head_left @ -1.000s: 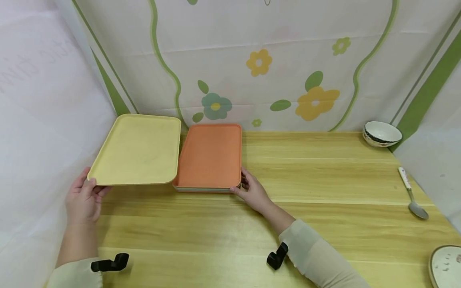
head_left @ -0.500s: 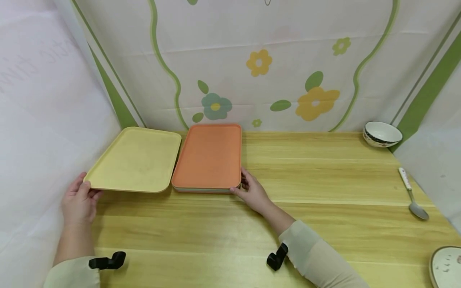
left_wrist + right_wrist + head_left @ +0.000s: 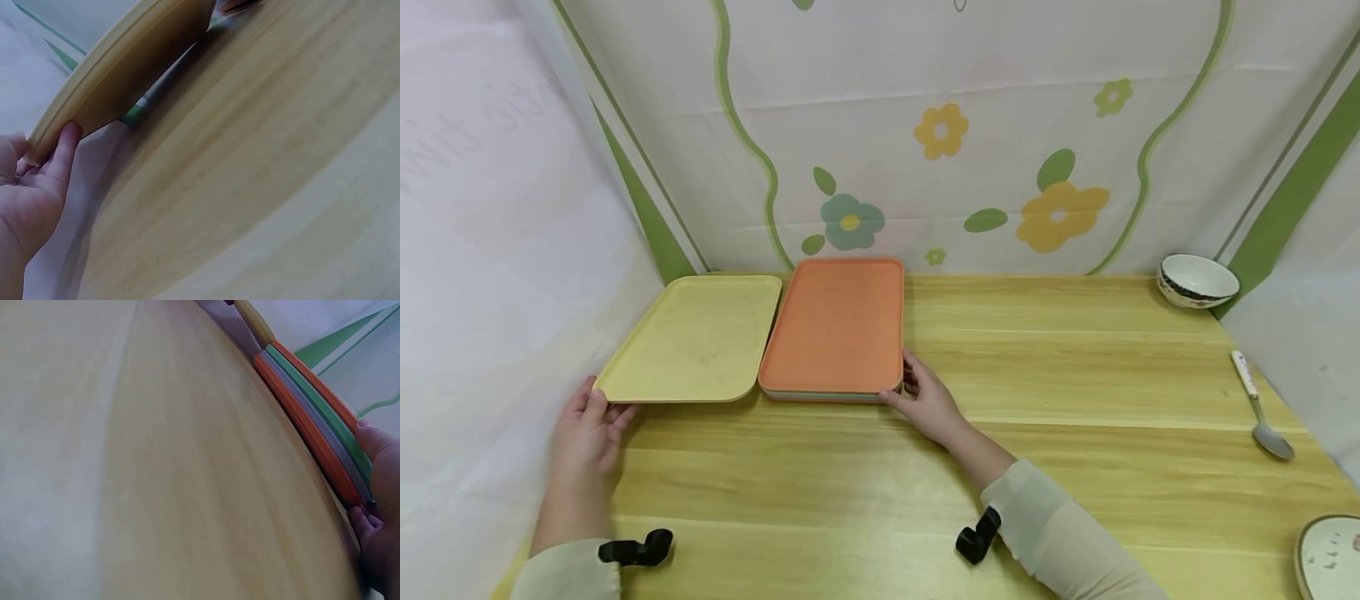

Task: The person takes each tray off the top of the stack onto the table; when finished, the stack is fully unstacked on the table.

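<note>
Lower now, the yellow tray (image 3: 696, 342) has come down over the last second; its near right corner overlapped the tray stack (image 3: 312, 412) in the head view, and at present it is just to the left, with a thin dark gap between. As I judge it, that sets it apart from the pile, though it isn't fully down: the left wrist view shows my fingers and open space under its near side. Whether the far edge touches the tabletop (image 3: 1037, 358), I can't tell.

My left hand (image 3: 583, 433) pinches the tray's near left corner, thumb on the rim and fingers beneath, closed no wider than that edge needs. My right hand (image 3: 928, 404) hasn't moved from the near right corner of the stack, thumb at the rim of the top orange tray (image 3: 838, 325), fingers curled in low against the bottom, gripping the layers together.

My left forearm rises nearly straight from the bottom of the head view, while the right one reaches in on a slant from the lower right, its pale sleeve (image 3: 1060, 525) ending short of the wrist
</note>
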Motion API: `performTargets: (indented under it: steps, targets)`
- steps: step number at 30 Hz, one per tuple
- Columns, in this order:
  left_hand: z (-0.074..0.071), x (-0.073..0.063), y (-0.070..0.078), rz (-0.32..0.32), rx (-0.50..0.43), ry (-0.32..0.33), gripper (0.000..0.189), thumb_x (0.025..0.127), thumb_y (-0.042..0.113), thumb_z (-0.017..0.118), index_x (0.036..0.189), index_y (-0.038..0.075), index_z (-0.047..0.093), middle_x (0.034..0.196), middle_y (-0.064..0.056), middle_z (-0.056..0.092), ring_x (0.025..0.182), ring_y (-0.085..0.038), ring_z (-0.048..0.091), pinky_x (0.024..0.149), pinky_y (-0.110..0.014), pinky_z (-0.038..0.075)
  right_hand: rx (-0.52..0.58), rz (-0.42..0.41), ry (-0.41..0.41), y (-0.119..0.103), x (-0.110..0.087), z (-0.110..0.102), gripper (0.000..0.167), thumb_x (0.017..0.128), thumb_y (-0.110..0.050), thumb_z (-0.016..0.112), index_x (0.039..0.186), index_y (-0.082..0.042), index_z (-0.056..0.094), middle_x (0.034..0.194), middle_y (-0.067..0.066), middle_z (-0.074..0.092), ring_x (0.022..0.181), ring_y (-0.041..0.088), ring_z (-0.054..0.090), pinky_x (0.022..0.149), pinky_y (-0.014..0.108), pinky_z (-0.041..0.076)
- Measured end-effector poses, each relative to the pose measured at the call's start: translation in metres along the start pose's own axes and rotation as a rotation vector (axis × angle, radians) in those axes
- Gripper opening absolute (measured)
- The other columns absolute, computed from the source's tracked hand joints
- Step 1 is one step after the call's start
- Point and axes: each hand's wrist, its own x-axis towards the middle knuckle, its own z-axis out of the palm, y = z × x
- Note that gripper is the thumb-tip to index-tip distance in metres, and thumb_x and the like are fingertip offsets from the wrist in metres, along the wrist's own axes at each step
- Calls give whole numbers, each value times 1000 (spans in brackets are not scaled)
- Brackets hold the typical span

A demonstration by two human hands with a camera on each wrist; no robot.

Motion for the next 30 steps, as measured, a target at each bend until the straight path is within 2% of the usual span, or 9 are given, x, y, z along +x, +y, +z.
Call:
performTargets:
  steps: [2, 4, 7, 10, 12, 15, 19, 24, 30]
  targets:
    - [-2, 0, -2, -11, 0, -13, 84, 99, 8, 52, 158, 23, -6, 105, 6, 69, 87, -11, 71, 71, -24, 62, 5, 0, 2, 0, 0, 0, 90, 87, -38, 73, 157, -14, 22, 150, 15, 44, 136, 30, 48, 113, 45, 42]
    - [-3, 0, -4, -23, 20, -34, 86, 99, 3, 50, 157, 24, -10, 131, 6, 59, 91, -8, 69, 75, -21, 60, 11, 1, 3, 0, 0, 0, 90, 87, -37, 73, 157, -14, 22, 150, 15, 45, 135, 30, 48, 113, 46, 43]
    - [-4, 1, -6, -48, 62, -33, 90, 97, -4, 49, 156, 28, -12, 162, 5, 20, 94, -3, 68, 79, -17, 58, 11, 2, 1, 0, 0, 0, 89, 88, -37, 73, 157, -14, 21, 150, 14, 45, 135, 30, 48, 113, 46, 43]
    - [-2, 3, -7, -72, 129, 13, 94, 95, -4, 52, 155, 30, -11, 162, 10, -12, 92, 1, 66, 78, -13, 57, 10, 2, -3, 0, 0, 0, 90, 88, -37, 73, 157, -14, 21, 151, 14, 44, 136, 30, 47, 113, 46, 42]
    - [0, 6, -7, -91, 204, 66, 94, 95, 1, 56, 156, 31, -9, 163, 10, -10, 95, 5, 63, 79, -11, 56, 9, 0, -4, -1, 0, 0, 90, 88, -37, 73, 157, -14, 21, 151, 14, 44, 136, 30, 47, 113, 46, 42]
    - [4, 11, -7, -112, 312, 149, 94, 94, 8, 60, 157, 30, -6, 164, 11, -4, 120, 5, 52, 84, -8, 53, 5, -1, -3, -1, 0, 0, 89, 88, -37, 73, 157, -14, 21, 150, 15, 44, 136, 30, 47, 113, 46, 43]
    - [9, 18, -8, -117, 350, 274, 91, 92, 6, 63, 158, 27, 4, 164, 5, 12, 136, -2, 37, 86, -7, 52, 3, -1, 0, -1, 0, 0, 89, 88, -38, 73, 157, -14, 23, 149, 14, 46, 135, 30, 48, 113, 45, 43]
    - [12, 22, -10, -112, 392, 385, 87, 89, 5, 67, 158, 23, 16, 140, 12, 42, 107, 2, 52, 79, -8, 54, 7, 4, 2, -1, 0, 0, 88, 88, -37, 73, 157, -14, 23, 148, 14, 46, 135, 30, 48, 113, 46, 43]
    - [15, 26, -12, -115, 439, 445, 82, 90, 3, 66, 157, 19, 21, 115, 11, 51, 92, 3, 55, 78, -7, 54, -6, 6, 4, -1, 0, 1, 89, 88, -39, 73, 157, -15, 23, 148, 14, 46, 135, 30, 48, 113, 45, 43]
